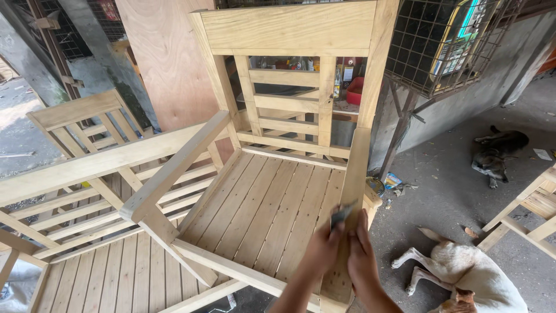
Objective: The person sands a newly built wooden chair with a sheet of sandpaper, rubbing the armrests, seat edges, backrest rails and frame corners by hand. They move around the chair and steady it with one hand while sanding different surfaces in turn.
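Observation:
An unfinished pale wooden armchair [272,203] with a slatted seat and ladder back stands in front of me. Both my hands rest on its right armrest [354,174] near the front end. My left hand [321,249] pinches a small dark grey piece, likely sandpaper [340,215], flat against the armrest top. My right hand [362,255] lies beside it with fingers pressed on the same armrest and against the left hand. The chair's left armrest [174,165] is untouched.
A second unfinished slatted chair or bench [87,191] stands at the left, close against the armchair. A plywood sheet [168,58] leans behind. A white dog [463,272] lies on the concrete at lower right, a dark dog [498,152] farther back, another wooden frame [533,214] at the right edge.

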Motion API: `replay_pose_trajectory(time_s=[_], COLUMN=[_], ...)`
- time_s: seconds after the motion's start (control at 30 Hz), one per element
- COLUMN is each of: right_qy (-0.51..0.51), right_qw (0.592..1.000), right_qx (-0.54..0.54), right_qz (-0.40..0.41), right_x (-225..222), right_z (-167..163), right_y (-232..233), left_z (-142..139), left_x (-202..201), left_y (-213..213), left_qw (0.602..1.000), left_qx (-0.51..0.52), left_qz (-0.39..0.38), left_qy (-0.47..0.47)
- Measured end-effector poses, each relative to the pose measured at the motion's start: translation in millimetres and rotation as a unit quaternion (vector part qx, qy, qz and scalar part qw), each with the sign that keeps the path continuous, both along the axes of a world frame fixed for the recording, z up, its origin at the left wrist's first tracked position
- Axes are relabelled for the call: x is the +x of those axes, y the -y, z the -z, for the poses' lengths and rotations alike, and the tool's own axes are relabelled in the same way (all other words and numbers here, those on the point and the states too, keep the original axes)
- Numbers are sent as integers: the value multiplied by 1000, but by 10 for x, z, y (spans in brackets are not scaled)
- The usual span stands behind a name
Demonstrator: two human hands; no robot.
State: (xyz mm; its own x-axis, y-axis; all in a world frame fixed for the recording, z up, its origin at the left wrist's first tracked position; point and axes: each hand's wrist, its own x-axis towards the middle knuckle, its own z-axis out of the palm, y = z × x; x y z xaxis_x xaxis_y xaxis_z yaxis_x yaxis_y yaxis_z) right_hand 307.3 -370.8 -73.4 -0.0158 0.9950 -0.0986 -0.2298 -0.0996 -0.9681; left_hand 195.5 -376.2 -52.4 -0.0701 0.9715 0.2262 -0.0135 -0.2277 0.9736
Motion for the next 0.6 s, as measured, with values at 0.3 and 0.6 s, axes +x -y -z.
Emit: replay_pose_trajectory(time_s=[0.3, 0.6], right_qy=[-113, -228], right_qw=[993, 970], right_qx=[22, -2], right_qz=[-37, -88], right_x=[8, -25], right_z=[34, -13], right_y=[173, 273], left_z=[-88, -243], left_x=[-79, -61], left_y=[674, 600], left_qw=[943, 955], left_qx=[-246, 55], left_qz=[-49, -106], left_qy=[-217, -271])
